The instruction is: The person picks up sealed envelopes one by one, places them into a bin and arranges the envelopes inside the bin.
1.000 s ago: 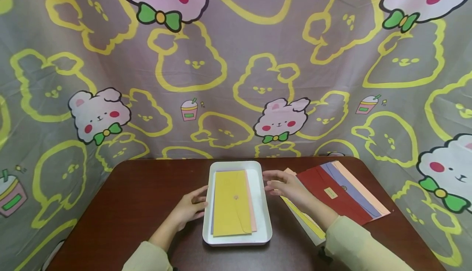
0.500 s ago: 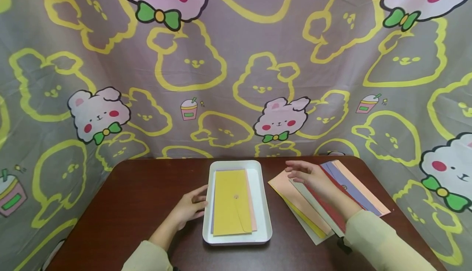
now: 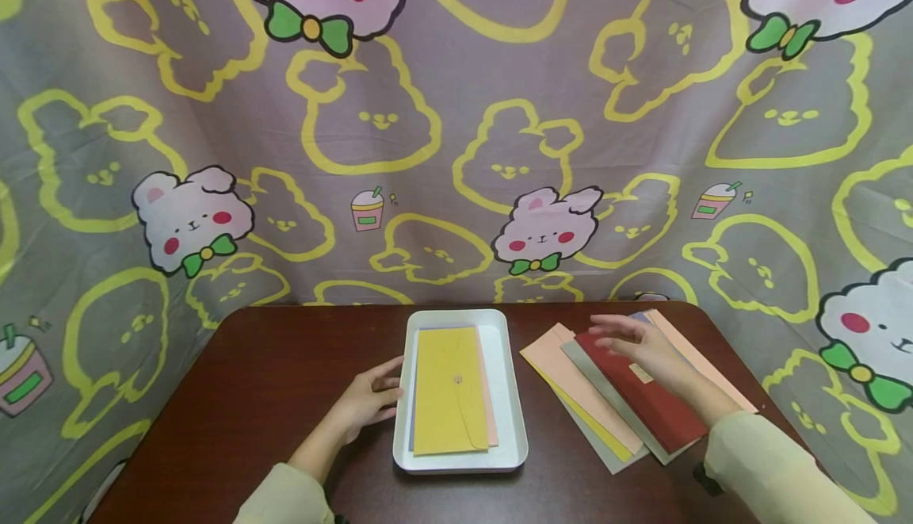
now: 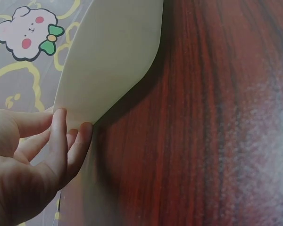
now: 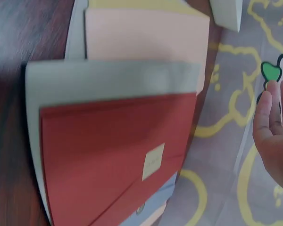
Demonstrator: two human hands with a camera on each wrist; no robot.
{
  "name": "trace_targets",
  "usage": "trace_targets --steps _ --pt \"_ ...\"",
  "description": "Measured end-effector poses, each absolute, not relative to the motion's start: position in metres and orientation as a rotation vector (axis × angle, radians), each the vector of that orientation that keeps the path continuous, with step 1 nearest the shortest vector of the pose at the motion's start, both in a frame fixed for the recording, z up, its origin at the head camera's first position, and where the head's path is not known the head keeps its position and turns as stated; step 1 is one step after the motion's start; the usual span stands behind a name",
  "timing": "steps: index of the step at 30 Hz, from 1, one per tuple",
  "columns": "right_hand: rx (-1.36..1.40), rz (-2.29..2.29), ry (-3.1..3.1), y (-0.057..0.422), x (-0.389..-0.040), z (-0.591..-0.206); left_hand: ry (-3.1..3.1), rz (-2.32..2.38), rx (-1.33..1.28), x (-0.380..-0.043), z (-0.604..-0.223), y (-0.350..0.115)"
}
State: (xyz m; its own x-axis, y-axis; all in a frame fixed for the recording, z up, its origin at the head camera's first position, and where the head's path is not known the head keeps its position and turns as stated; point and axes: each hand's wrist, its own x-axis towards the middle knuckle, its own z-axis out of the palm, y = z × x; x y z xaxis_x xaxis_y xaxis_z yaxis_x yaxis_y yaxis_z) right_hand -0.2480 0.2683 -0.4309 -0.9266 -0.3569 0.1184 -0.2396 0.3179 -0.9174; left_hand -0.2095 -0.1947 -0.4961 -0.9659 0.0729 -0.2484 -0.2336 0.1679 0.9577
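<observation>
Right hand (image 3: 645, 353), head view: a second ago beside the tray (image 3: 515, 437), now over the red envelope (image 3: 663, 409), fingers loosely apart, holding nothing. The work, I judge, has shifted to the loose pile. One tray, at least three envelopes inside: yellow envelope (image 3: 445, 385) uppermost, pink and purple edges beneath. Seven loose envelopes visible, fanned on the surface (image 3: 285, 397) right of the tray: two grey, two peach, one each yellow, red, purple. Left hand (image 3: 365, 399) unchanged at the tray's left side. Left wrist view: its relaxed fingers touch the outer wall. Right wrist view: red envelope's label shows; hand well apart from it.
</observation>
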Motion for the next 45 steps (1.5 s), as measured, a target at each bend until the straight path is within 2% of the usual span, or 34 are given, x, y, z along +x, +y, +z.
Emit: trace_targets --steps 5,13,18,45 --pt "-0.535 -1.579 2.582 0.283 -0.248 -0.431 2.202 1.883 -0.149 -0.209 -0.495 -0.194" --pt "-0.685 -1.361 2.801 0.310 -0.249 -0.442 2.212 1.871 -0.168 -0.210 -0.495 -0.193" --pt "-0.677 -1.304 2.789 0.325 -0.246 -0.450 2.214 1.871 -0.169 -0.210 -0.495 -0.193" --pt "-0.167 -0.714 2.939 0.357 -0.245 -0.467 2.212 1.872 -0.126 -0.207 -0.495 -0.195"
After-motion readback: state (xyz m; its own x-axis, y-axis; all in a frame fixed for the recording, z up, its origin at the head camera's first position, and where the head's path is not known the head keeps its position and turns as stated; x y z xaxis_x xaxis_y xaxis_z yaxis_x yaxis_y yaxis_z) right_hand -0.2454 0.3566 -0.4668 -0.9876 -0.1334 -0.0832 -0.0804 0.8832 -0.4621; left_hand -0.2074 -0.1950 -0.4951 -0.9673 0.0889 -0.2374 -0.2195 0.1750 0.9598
